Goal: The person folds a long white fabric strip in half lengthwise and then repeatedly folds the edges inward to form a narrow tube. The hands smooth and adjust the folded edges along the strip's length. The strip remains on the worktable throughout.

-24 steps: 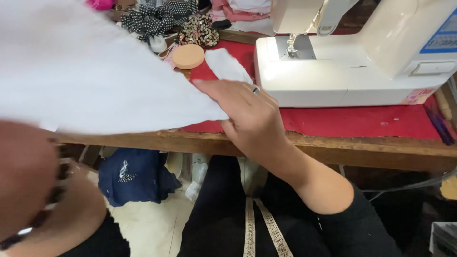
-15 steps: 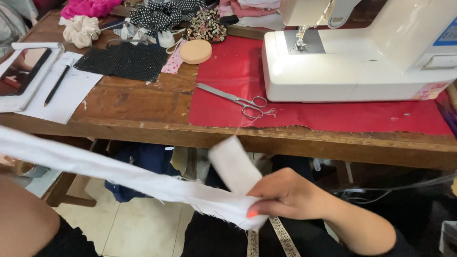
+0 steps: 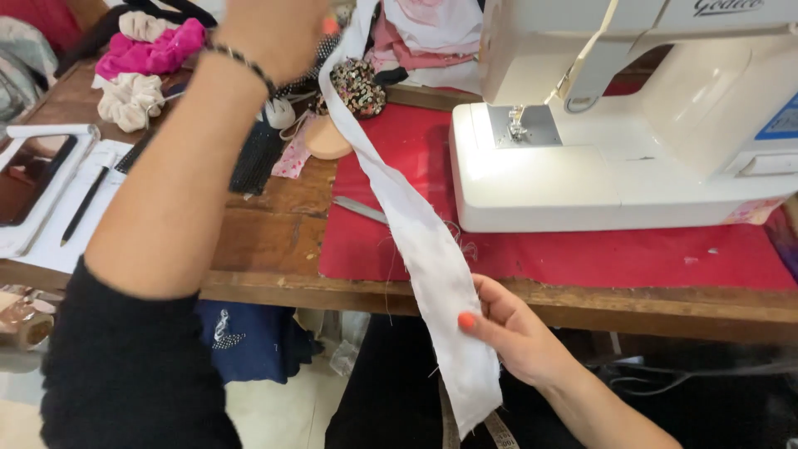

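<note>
A long white fabric strip (image 3: 416, 241) hangs stretched between my two hands, running from the top centre down to my lap. My left hand (image 3: 278, 29), wearing a dark bead bracelet, is raised high and grips the strip's upper end. My right hand (image 3: 515, 333), with orange nails, pinches the strip's lower part below the table edge. The strip's frayed lower end dangles over my dark trousers and a measuring tape (image 3: 499, 428).
A white sewing machine (image 3: 632, 141) stands on a red cloth (image 3: 582, 258) on the wooden table (image 3: 266, 233). Scissors (image 3: 359, 209) lie partly under the strip. Fabric scraps, scrunchies (image 3: 129, 100), a sequinned piece (image 3: 357, 87), a pencil (image 3: 83, 205) and a tablet (image 3: 33, 175) sit at left.
My left hand has risen from low left to high over the table, pulling the strip upright. My right hand stays low near my lap, still holding the strip's other end.
</note>
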